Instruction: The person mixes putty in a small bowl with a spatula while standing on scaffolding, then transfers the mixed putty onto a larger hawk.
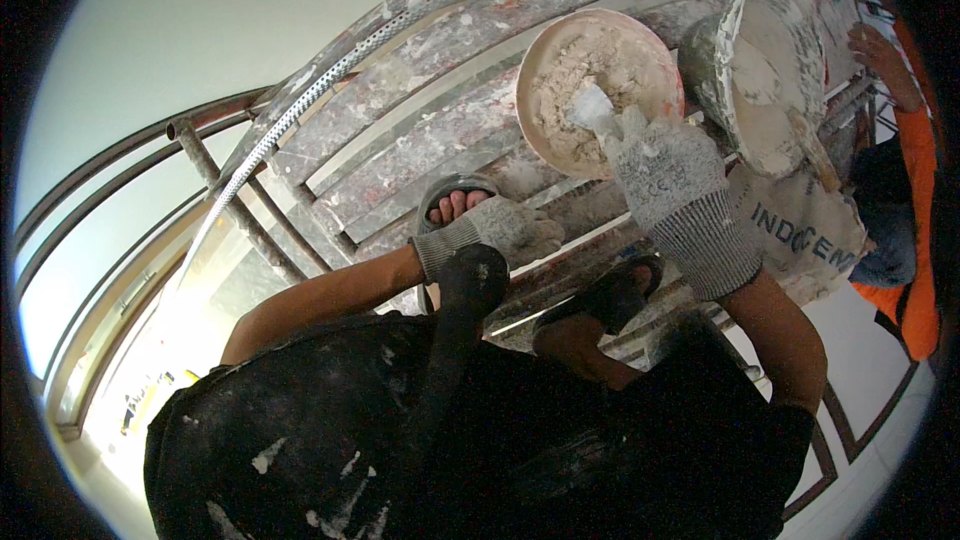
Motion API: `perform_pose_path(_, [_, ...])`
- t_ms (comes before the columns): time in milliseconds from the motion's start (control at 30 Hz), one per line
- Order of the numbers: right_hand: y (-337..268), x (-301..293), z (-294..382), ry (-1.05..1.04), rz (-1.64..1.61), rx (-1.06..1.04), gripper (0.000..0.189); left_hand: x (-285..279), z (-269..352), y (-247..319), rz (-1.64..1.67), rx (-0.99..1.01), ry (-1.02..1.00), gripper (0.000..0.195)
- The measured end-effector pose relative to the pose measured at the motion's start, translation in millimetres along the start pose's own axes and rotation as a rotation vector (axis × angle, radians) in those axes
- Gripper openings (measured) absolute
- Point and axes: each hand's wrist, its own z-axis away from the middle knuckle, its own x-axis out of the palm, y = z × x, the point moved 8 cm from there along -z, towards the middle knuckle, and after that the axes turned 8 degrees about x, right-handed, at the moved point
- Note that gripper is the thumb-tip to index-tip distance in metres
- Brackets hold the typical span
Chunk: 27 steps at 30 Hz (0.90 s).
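My right hand (664, 165), in a grey knitted work glove, is at the near rim of a round bowl (527, 101) and grips a scraper (591, 106). The scraper's pale blade rests in thick beige plaster-like paste (559, 64) in the bowl; its handle is hidden by the glove. My left hand (517, 229), gloved alike, hangs low near my sandalled foot (457, 204), its fingers bent; whether it holds anything cannot be seen. Right of the bowl stands a larger crusted bucket (772, 82) of smooth paste, with a stick-like handle (816, 150) at its rim.
Plaster-stained scaffold planks (420, 112) with gaps lie under my feet. A perforated metal strip (300, 101) curves along them at the left, by rusty scaffold tubes (229, 199). A printed sack (799, 232) lies below the bucket. Another person's hand (885, 64) and orange clothing show at far right.
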Motion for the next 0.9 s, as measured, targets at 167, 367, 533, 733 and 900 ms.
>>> perform_pose_path(167, [12.1,-8.1,4.1,0.097,0.013,-0.037,0.029,26.6,38.4,-8.3,-0.041,0.241,0.035,0.073])
perform_pose_path(367, [40.7,-36.6,-11.7,-0.037,-0.126,0.011,0.037,30.8,50.5,-6.1,-0.103,0.368,0.088,0.057])
perform_pose_path(533, [47.7,-29.9,-19.7,0.329,0.008,0.023,0.032,31.6,43.7,-3.7,-0.145,0.372,0.164,0.069])
perform_pose_path(733, [10.2,-3.7,-7.4,0.174,0.148,0.104,0.022,22.8,32.4,-2.9,-0.052,0.292,0.059,0.078])
perform_pose_path(900, [20.7,-11.9,-5.6,-0.122,0.02,0.103,0.044,5.8,16.0,-9.0,-0.093,0.344,0.052,0.081])
